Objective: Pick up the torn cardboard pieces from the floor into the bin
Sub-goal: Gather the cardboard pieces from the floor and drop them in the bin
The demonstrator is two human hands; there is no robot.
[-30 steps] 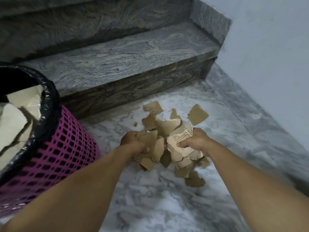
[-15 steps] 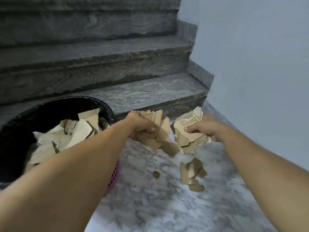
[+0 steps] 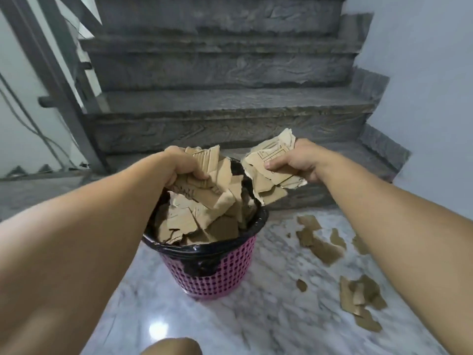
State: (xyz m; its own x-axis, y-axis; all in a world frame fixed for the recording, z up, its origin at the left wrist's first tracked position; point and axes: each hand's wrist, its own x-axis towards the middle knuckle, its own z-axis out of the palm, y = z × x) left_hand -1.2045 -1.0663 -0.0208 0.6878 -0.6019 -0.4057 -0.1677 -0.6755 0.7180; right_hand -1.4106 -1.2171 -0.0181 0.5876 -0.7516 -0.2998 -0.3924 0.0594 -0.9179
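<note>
A pink mesh bin point(image 3: 217, 275) with a black liner stands on the marble floor, heaped with torn cardboard point(image 3: 202, 219). My left hand point(image 3: 179, 165) is above the bin's opening, shut on a bunch of brown cardboard pieces point(image 3: 204, 172). My right hand point(image 3: 297, 160) is just right of the bin's rim, shut on another bunch of cardboard pieces point(image 3: 268, 170), one with printed lines. Several loose cardboard pieces lie on the floor to the right: one group point(image 3: 320, 242) near the step, another point(image 3: 361, 301) closer to me.
Dark granite stairs point(image 3: 225, 103) rise right behind the bin. A pale wall point(image 3: 432, 73) closes the right side, a grey railing post point(image 3: 58, 73) stands at the left. My knee point(image 3: 171, 347) shows at the bottom edge.
Both hands lifted their cardboard bunches off the floor and carried them left, over and beside the bin. The view swung so that the bin is now centred.
</note>
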